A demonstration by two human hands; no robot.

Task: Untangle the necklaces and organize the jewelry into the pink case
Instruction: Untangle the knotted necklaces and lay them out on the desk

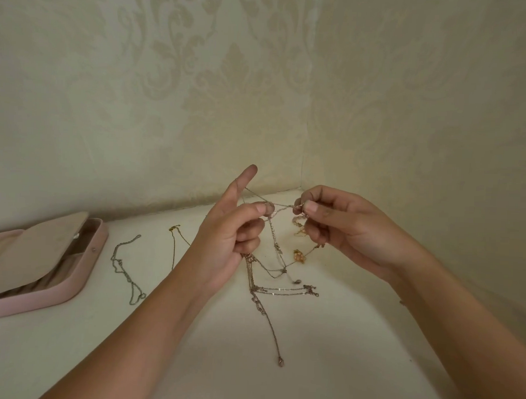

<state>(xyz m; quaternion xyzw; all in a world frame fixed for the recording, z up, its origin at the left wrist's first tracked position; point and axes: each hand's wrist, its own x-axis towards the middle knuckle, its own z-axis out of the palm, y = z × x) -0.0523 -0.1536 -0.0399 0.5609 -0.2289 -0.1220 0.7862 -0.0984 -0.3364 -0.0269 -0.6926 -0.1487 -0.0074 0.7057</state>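
A tangle of thin necklaces [275, 271] hangs between my two hands and trails down onto the white surface. My left hand [228, 231] pinches a chain between thumb and curled fingers, its index finger pointing up with a strand looped over it. My right hand [338, 226] pinches the other end of the taut strand, with small pink beads dangling below it. A separate dark chain [125, 266] and a gold chain [175, 241] lie flat to the left. The pink case [83, 270] lies open at the far left, its beige flap raised.
The white surface [325, 350] meets patterned wallpaper walls in a corner just behind my hands. One long chain end with a clasp [280, 362] reaches toward the front of the surface.
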